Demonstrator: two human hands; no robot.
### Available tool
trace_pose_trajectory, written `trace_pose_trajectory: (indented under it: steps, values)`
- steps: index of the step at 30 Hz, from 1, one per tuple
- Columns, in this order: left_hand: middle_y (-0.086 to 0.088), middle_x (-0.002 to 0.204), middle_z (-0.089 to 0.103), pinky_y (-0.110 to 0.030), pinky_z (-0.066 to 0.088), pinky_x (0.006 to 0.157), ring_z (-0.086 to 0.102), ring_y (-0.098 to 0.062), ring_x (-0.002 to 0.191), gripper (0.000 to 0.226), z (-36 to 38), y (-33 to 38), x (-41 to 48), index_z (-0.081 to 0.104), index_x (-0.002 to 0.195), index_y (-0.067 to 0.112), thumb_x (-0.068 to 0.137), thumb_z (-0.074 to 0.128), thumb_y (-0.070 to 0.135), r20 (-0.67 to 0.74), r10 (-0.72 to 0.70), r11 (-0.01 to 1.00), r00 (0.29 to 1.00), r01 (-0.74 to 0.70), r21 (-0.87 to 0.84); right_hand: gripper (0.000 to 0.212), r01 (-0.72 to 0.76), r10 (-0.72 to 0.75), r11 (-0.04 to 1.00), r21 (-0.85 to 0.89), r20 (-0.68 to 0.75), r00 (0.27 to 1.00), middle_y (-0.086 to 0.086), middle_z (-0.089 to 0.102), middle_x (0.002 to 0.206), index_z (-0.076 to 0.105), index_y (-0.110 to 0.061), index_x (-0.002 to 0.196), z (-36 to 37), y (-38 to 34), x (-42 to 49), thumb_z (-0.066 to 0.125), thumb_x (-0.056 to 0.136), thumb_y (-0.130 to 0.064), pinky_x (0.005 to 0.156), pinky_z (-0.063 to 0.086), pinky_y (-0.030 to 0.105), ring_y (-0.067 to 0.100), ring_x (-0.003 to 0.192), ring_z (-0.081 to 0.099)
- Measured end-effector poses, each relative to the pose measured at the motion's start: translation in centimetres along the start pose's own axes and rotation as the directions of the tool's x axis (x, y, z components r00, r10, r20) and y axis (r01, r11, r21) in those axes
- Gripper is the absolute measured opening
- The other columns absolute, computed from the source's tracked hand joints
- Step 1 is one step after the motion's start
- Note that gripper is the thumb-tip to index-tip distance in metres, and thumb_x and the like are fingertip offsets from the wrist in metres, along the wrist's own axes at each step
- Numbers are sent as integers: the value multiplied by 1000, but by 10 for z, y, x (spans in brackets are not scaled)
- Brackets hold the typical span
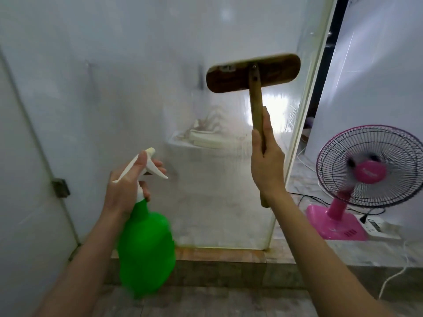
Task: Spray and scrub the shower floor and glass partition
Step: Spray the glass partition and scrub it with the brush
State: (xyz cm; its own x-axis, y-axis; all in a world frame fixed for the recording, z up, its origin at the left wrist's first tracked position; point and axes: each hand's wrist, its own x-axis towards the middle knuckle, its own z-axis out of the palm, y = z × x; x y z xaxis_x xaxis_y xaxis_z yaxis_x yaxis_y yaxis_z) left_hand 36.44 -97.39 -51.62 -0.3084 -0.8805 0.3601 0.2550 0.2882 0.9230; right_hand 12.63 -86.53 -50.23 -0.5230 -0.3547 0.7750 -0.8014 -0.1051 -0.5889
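The cloudy glass partition (142, 92) fills the view in front of me. My right hand (266, 161) grips the wooden handle of a scrub brush (253, 73), whose dark oval head lies flat against the glass, upper right. My left hand (128, 184) holds a green spray bottle (146, 245) by its white trigger head, nozzle pointing at the glass. The bottle hangs low on the left and looks blurred.
A raised tiled kerb (229, 257) runs under the glass. A pink table fan (368, 172) stands on the floor at the right, with cables and a white power strip (375, 227). A metal hinge (60, 187) sits on the left panel. Blurred shapes show through the glass.
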Motion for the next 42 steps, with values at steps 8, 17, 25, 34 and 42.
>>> trace_pose_trajectory:
  steps: [8, 17, 25, 34, 42]
  values:
    - [-18, 100, 73, -19, 38, 37, 62, -26, 74, 24, -36, 17, 10, 71, 101, 24, 105, 48, 33, -61, 86, 996, 994, -85, 20, 50, -69, 77, 997, -46, 201, 977, 13, 64, 80, 16, -57, 144, 29, 4, -96, 35, 100, -43, 46, 52, 36, 14, 48, 53]
    - [-5, 88, 78, -21, 38, 38, 56, -40, 69, 26, -41, 12, 9, 74, 99, 27, 101, 53, 42, -63, 93, 996, 994, -92, 16, 52, -38, 65, 992, -122, 225, 972, 3, 50, 55, 14, -56, 145, 29, 30, -116, 33, 97, -49, 43, 49, 34, 18, 44, 50]
    - [-8, 87, 78, -21, 38, 37, 40, -15, 36, 37, -23, 7, 20, 76, 88, 20, 95, 51, 46, -28, 62, 998, 998, -63, -14, 52, 118, -120, 993, 25, 67, 991, 1, 52, 61, 17, -41, 149, 58, -15, -20, 37, 101, -35, 40, 42, 19, 15, 43, 44]
    - [-5, 94, 79, -22, 39, 37, 41, -15, 40, 68, -12, 44, 47, 81, 95, 26, 66, 63, 86, -28, 120, 991, 992, -121, -63, 55, -18, 30, 981, -196, 59, 998, -56, 45, 105, 13, -72, 134, 35, -11, -61, 40, 95, -45, 58, 52, 27, -17, 59, 54]
    - [-20, 77, 73, -24, 39, 50, 44, -17, 40, 33, 16, 153, 77, 78, 83, 50, 85, 49, 67, -80, 11, 999, 997, -7, 42, 49, 0, 1, 997, -74, 24, 1000, 8, 54, 69, 15, -53, 146, 27, -73, 65, 33, 101, -45, 37, 40, 14, 18, 51, 52]
